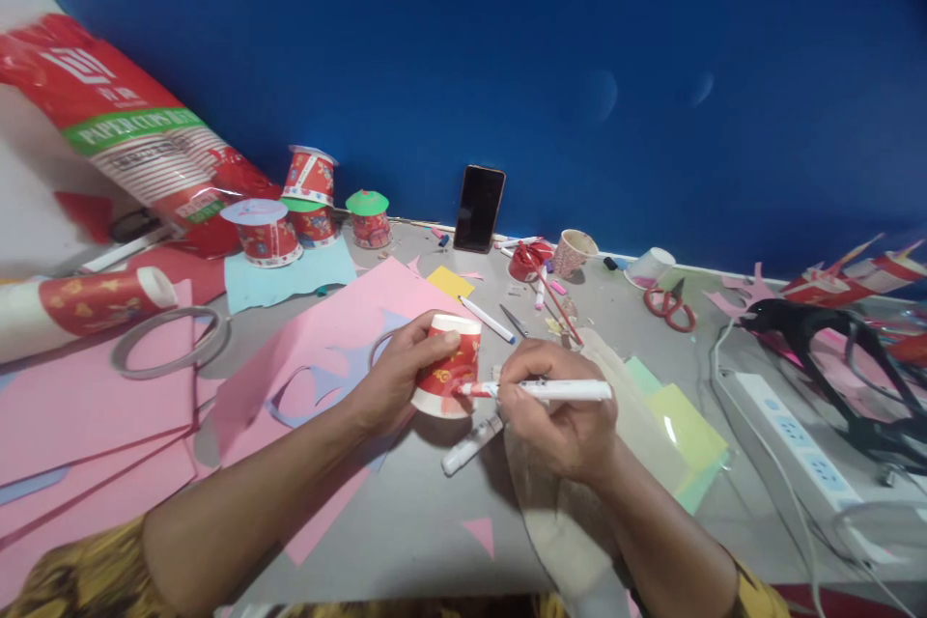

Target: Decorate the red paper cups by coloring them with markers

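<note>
My left hand (395, 372) is wrapped round a red and white paper cup (450, 369), held upside down just above the grey table (412, 512). My right hand (554, 410) pinches a white marker (557, 390) whose red tip touches the cup's side. A capped white marker (470, 445) lies on the table right under the cup. Pink paper sheets (319, 348) with cut-out shapes lie to the left of my left hand.
A stack of decorated cups (311, 203), a phone (479, 208) leaning on the blue wall, red scissors (670, 304), a tape ring (170, 340), a sleeve of paper cups (130, 140), a power strip (797, 449) with cables and loose markers surround the work spot.
</note>
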Available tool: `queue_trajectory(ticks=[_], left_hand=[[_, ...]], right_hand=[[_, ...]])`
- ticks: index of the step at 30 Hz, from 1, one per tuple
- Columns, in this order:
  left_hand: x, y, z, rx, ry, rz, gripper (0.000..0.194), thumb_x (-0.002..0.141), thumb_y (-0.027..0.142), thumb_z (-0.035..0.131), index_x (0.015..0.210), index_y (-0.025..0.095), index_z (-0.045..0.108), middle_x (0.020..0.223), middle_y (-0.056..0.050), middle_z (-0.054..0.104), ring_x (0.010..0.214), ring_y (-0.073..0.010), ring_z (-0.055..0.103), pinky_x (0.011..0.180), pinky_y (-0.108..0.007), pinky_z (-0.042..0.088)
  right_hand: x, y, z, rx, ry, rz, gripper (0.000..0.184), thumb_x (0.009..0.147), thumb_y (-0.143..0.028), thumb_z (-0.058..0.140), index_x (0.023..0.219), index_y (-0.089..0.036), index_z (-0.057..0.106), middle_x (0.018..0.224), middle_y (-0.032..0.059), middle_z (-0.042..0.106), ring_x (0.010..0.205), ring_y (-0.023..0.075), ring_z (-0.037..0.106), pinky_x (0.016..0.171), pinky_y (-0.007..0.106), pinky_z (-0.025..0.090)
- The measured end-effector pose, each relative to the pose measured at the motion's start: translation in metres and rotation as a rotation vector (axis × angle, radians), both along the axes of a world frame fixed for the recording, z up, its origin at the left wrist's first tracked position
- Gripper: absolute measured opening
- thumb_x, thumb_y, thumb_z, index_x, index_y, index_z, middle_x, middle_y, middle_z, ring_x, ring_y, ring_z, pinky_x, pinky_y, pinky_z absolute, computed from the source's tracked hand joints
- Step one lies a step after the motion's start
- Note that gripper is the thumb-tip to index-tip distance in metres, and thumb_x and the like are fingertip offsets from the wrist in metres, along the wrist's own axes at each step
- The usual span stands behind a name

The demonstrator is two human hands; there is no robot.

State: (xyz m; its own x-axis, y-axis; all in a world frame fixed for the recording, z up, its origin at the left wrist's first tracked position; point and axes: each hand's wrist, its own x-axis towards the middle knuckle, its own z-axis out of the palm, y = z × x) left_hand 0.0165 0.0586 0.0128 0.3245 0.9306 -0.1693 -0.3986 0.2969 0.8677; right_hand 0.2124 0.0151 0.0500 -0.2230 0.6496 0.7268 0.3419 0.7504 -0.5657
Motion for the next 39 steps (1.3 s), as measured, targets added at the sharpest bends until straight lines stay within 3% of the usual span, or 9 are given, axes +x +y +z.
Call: queue_trajectory(ticks=[13,18,28,39], left_hand=[[0.0016,0.0001,0.0015,-0.008,0.008,0.022,0.057,0.062,0.054,0.105,0.093,0.016,0.077,0.078,-0.004,0.076,0.065,-0.0178,0.068,0.057,-0.026,0.055],[0.0013,-0.0002,0.0023,-0.027,-0.02,0.022,0.058,0.06,0.054,0.106,0.093,0.016,0.078,0.078,-0.005,0.077,0.066,-0.0193,0.069,0.059,-0.028,0.057],[0.0024,0.0004,0.0036,-0.06,-0.055,0.02,0.057,0.056,0.05,0.109,0.089,0.014,0.08,0.076,-0.005,0.078,0.064,-0.0178,0.069,0.058,-0.026,0.057],[0.0021,-0.0007,0.0019,-0.076,-0.068,0.025,0.054,0.06,0.05,0.107,0.09,0.015,0.08,0.075,-0.005,0.078,0.063,-0.0177,0.069,0.056,-0.026,0.058]], right_hand=[[0.0005,0.0014,0.0012,-0.039,-0.03,0.044,0.015,0.093,-0.012,0.065,0.083,-0.023,0.067,0.067,-0.0019,0.073,0.052,0.0128,0.064,0.052,0.024,0.047],[0.0028,0.002,0.0024,0.013,0.007,-0.047,0.015,0.093,-0.012,0.065,0.084,-0.023,0.066,0.068,-0.0008,0.071,0.055,0.0143,0.065,0.055,0.025,0.05],[0.002,0.0024,0.0014,0.015,-0.004,-0.06,0.015,0.093,-0.012,0.064,0.083,-0.024,0.065,0.069,-0.0013,0.073,0.056,0.0133,0.065,0.057,0.024,0.05],[0.0023,0.0018,0.0025,-0.097,0.033,0.008,0.015,0.091,-0.013,0.067,0.08,-0.022,0.068,0.066,-0.003,0.072,0.052,0.0104,0.063,0.053,0.02,0.046]])
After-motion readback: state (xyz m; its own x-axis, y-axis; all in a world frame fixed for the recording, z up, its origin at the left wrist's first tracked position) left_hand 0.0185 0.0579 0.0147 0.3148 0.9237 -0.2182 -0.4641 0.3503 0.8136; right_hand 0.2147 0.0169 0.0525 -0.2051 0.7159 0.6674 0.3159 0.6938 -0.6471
